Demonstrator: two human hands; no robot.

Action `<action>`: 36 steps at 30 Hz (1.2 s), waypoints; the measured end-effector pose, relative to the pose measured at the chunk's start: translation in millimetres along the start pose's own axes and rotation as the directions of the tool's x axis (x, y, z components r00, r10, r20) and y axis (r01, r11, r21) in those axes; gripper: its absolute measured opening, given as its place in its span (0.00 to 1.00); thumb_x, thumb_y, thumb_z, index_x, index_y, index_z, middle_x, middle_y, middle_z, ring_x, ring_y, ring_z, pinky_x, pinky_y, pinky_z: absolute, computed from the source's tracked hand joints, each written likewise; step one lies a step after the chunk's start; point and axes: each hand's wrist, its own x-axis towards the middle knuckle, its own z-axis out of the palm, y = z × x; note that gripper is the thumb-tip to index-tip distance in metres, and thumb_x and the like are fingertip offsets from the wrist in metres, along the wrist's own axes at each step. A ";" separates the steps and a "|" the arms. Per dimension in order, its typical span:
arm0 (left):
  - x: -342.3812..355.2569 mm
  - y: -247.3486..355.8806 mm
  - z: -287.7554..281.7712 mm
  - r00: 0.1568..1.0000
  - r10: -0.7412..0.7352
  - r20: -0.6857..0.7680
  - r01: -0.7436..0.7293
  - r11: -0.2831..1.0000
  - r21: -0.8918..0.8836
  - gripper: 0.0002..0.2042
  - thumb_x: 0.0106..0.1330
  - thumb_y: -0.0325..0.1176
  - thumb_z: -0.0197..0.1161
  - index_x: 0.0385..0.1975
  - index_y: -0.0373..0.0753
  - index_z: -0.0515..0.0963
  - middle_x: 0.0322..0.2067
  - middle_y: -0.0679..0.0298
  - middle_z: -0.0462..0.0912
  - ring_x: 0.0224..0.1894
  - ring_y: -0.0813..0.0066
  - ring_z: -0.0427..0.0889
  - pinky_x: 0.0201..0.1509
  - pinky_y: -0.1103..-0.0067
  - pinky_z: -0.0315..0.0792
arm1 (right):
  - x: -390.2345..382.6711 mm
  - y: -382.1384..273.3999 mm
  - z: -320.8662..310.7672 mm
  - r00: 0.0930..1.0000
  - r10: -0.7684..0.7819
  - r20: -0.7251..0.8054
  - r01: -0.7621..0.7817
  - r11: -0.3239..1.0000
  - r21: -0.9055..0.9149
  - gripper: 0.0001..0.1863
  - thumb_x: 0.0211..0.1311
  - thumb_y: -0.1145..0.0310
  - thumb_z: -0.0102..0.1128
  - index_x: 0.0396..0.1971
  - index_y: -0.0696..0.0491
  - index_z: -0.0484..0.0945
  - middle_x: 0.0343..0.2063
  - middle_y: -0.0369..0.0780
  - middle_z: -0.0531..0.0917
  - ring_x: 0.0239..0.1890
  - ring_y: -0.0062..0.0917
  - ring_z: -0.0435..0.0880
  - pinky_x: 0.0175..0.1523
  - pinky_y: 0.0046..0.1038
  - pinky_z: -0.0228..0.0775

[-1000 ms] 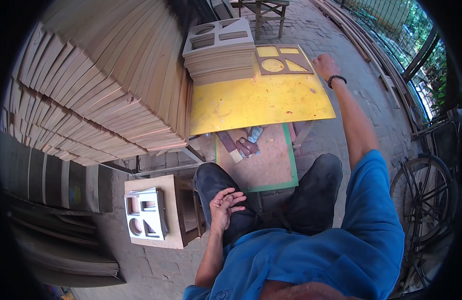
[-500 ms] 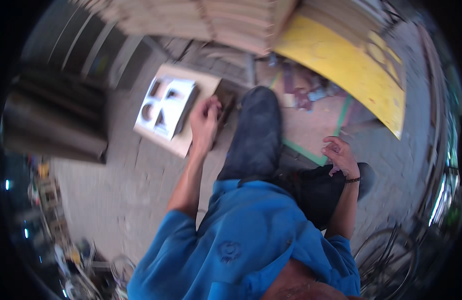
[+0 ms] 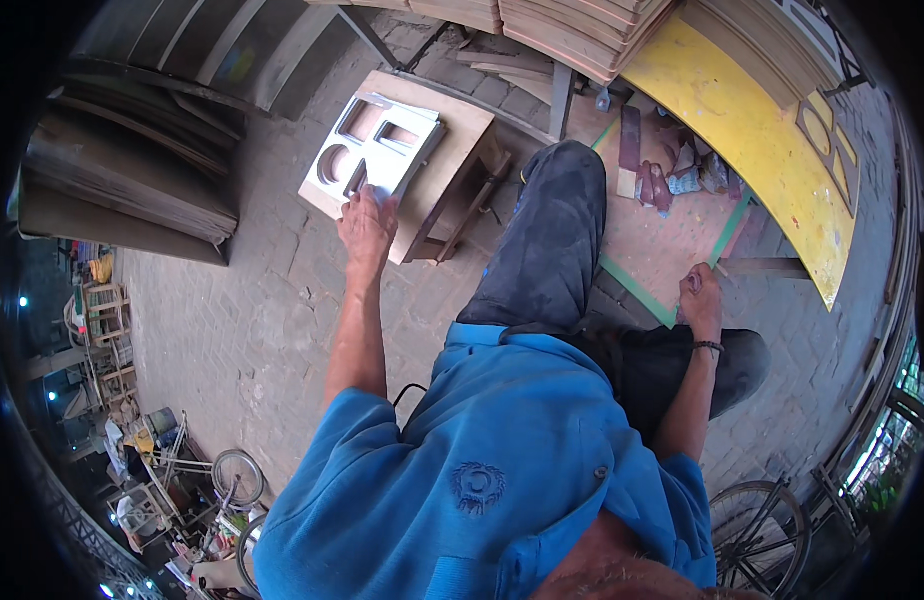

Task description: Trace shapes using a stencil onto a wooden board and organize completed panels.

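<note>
Left bare hand (image 3: 367,228) has moved from the right-hand edge of the small, low, pale wooden worktop (image 3: 464,122) to the stack of white panels with rectangular, round and triangular cut-outs (image 3: 373,150). Its fingers bend over the stack's near edge, beside the triangular opening; whether they grip cannot be told. The stack remains flat on the worktop, to the left of the dark-trousered left knee (image 3: 570,165). Right bare hand (image 3: 700,300), more loosely spread half a second earlier, is curled closed near the green-edged, pinkish board (image 3: 647,240); a dark beaded bracelet (image 3: 709,346) encircles its wrist.
</note>
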 end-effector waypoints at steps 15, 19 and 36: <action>16.8 -1.4 -9.7 0.871 -0.341 0.355 0.453 0.837 -0.306 0.17 0.61 0.43 0.64 0.41 0.34 0.83 0.43 0.50 0.86 0.53 0.48 0.79 0.58 0.54 0.69 | -6.4 -5.7 0.7 0.992 -0.123 -0.018 0.123 0.992 -0.015 0.07 0.56 0.78 0.57 0.34 0.59 0.71 0.27 0.52 0.79 0.35 0.51 0.83 0.38 0.42 0.73; 12.9 31.7 -37.1 0.889 -0.256 0.380 0.296 0.954 -0.050 0.29 0.61 0.58 0.64 0.48 0.35 0.81 0.44 0.51 0.85 0.59 0.49 0.75 0.63 0.48 0.63 | -0.1 12.5 8.4 0.988 -0.155 0.004 0.155 0.987 0.035 0.07 0.58 0.76 0.57 0.36 0.57 0.73 0.28 0.51 0.79 0.34 0.47 0.82 0.40 0.39 0.73; -10.7 -11.4 24.0 0.988 -0.060 -0.140 0.055 0.998 -0.036 0.15 0.63 0.40 0.66 0.41 0.37 0.74 0.35 0.52 0.83 0.40 0.48 0.81 0.46 0.54 0.69 | -6.4 -13.5 -9.2 0.996 0.003 0.092 -0.039 0.917 0.397 0.07 0.65 0.81 0.48 0.40 0.55 0.70 0.29 0.44 0.80 0.33 0.34 0.83 0.38 0.36 0.74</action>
